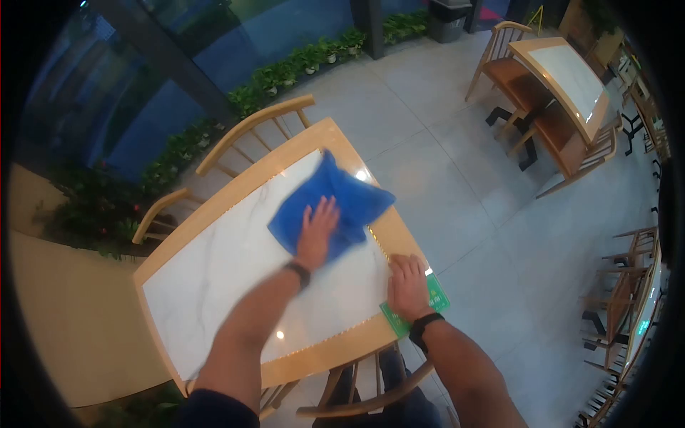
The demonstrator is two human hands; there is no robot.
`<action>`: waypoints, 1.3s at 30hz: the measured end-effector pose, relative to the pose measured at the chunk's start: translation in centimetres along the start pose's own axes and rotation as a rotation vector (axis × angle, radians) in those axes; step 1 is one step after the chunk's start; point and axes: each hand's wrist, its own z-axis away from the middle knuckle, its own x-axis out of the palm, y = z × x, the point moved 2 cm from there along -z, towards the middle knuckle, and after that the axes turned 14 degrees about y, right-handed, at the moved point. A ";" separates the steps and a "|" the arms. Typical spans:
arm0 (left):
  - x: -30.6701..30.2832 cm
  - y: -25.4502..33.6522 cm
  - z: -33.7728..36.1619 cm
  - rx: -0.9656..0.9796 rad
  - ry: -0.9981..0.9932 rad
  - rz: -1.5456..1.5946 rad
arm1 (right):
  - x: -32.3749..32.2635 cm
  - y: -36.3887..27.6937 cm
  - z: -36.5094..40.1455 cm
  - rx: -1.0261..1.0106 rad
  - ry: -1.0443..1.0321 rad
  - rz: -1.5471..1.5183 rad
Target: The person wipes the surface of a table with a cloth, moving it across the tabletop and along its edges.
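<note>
On the table, left hand flat (fingers spread) on blue cloth.

11 o'clock: light wooden curved-back chair | 9 o'clock: a second like it | 6 o'clock: wooden chair back | 12 o'clock: row of green leafy plants beside dark glass wall, grey bin | 2 o'clock: wood-rimmed white-topped table, brown-seated wooden chair touching it | 3 o'clock: pale grey tiled floor
</note>
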 end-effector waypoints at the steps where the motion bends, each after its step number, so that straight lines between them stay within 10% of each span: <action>1: -1.3 3.8 2.6 0.052 -0.039 -0.091 | -0.1 0.0 0.6 0.051 0.053 -0.092; 10: -5.5 24.6 13.7 -0.312 -0.019 0.364 | -7.7 -5.6 3.7 0.073 0.129 -0.042; 13: -7.0 21.2 13.1 -0.471 0.298 0.783 | -7.2 -8.3 5.3 0.113 -0.055 0.095; 19: -5.8 -0.2 18.3 -0.738 0.438 -0.059 | -1.5 -11.2 6.3 0.064 -0.531 0.299; 24: -9.6 -2.3 15.7 -0.877 0.290 -0.165 | 2.6 -8.0 -0.2 -0.334 -0.666 0.144; 33: -10.3 -2.9 14.6 -0.911 0.221 -0.175 | 21.5 -1.9 -28.5 -0.218 -0.250 0.322; 39: -9.8 -2.9 15.1 -0.834 0.246 -0.205 | 25.7 -0.8 -32.9 0.028 -0.100 0.386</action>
